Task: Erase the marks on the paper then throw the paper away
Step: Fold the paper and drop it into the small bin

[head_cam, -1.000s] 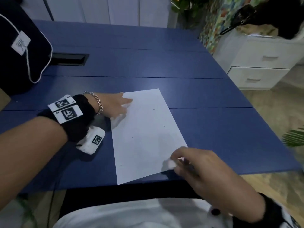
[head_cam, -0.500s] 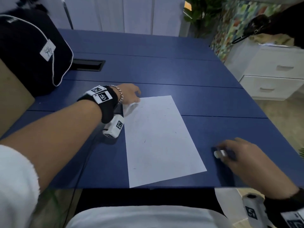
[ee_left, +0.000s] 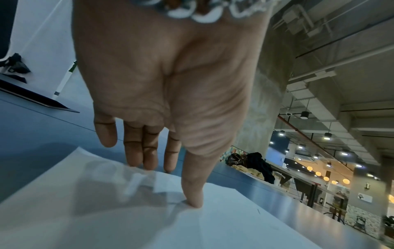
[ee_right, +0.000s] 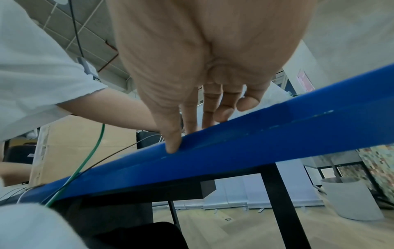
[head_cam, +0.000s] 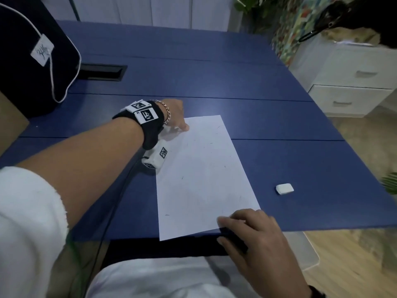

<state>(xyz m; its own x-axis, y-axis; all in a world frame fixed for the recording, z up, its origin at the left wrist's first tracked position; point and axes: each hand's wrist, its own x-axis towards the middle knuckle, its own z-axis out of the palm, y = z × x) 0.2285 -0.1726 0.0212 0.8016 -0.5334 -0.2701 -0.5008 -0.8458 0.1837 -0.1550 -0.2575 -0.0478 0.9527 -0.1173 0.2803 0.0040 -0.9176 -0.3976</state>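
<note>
The white paper lies flat on the blue table, with a few faint dark marks on it. My left hand rests at its far left corner with straight fingers. In the left wrist view the thumb presses down on the paper, which is slightly creased there. My right hand lies on the paper's near right corner, its thumb against the table's front edge and its fingers over the top. The white eraser lies alone on the table, right of the paper.
A dark bag stands at the table's far left, next to a black cable slot. White drawers stand at the right. A white round container sits on the floor under the table's right side.
My right hand carried the eraser right, set it down on the table and came back empty to the paper's near right corner. My left hand stayed at the far left corner.
</note>
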